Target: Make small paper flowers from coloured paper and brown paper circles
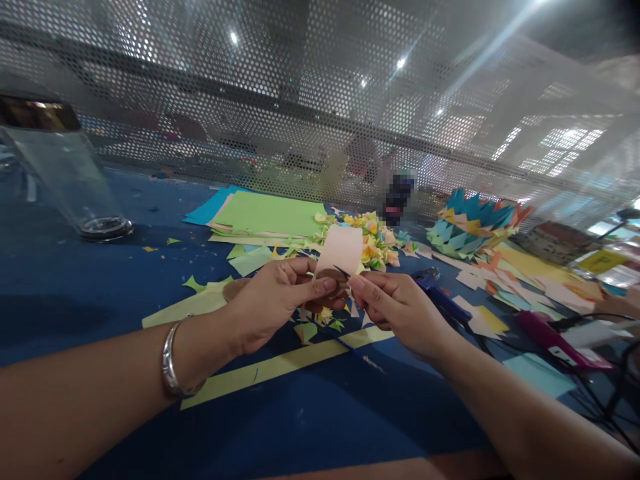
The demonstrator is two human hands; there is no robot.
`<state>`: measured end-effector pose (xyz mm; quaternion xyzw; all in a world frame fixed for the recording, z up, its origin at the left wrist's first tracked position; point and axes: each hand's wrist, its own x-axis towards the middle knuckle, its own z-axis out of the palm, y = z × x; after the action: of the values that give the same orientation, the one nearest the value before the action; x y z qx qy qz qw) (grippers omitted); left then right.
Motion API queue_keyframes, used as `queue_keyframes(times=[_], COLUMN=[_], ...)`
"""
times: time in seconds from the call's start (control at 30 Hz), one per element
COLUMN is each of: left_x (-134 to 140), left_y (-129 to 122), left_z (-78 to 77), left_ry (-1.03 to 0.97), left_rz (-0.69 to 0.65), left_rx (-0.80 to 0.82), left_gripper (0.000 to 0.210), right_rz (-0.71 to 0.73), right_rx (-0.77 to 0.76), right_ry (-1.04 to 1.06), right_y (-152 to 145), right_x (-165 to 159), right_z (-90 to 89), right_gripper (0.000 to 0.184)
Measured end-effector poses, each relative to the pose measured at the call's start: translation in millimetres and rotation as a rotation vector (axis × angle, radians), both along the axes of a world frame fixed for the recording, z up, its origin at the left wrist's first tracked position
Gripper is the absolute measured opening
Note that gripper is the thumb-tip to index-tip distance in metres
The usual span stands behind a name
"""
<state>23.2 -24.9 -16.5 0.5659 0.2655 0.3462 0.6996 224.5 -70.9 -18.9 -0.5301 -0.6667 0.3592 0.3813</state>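
The lower end of the pale paper strip [340, 250] is hidden between the thumbs of the left hand [267, 303] and right hand [395, 310]. A brown piece [327, 275] there is mostly covered. Beyond the grip, a small dark object [399, 197] is blurred. Far left, a clear jar [65, 177] is cut off by the edge.

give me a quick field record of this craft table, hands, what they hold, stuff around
left hand: pinches the lower edge of a peach paper piece
right hand: pinches the same piece from the other side
wrist: silver bangle on the left
surface: blue table strewn with paper scraps
behind hands: green paper sheets, pile of small folded papers
right side: blue and orange folded paper ring, pink tool
far left: clear jar
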Motion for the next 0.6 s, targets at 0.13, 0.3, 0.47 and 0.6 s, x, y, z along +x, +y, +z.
queue_keyframes(times=[0.13,0.3,0.47,0.6], left_x=[0.6,-0.6,-1.4,-2.6], left_y=[-0.6,-1.3,2.0,6.1], left_z=[2.5,3.4,2.0,1.9], left_ry=[0.002,0.005,0.026,0.098], left_rz=[0.002,0.001,0.016,0.020], left_rx=[-0.017,-0.050,-0.019,0.081], left_gripper=[0.011,0.009,0.010,0.016], right_rz=[0.004,0.015,0.011,0.017], right_rx=[0.001,0.007,0.034,0.065], right_ry=[0.017,-0.003,-0.048,-0.089], right_y=[0.3,0.1,0.5,1.2], right_x=[0.3,0.9,1.7,2.6], right_z=[-0.3,-0.6,0.0,-0.1], right_gripper=[0.051,0.050,0.049,0.049])
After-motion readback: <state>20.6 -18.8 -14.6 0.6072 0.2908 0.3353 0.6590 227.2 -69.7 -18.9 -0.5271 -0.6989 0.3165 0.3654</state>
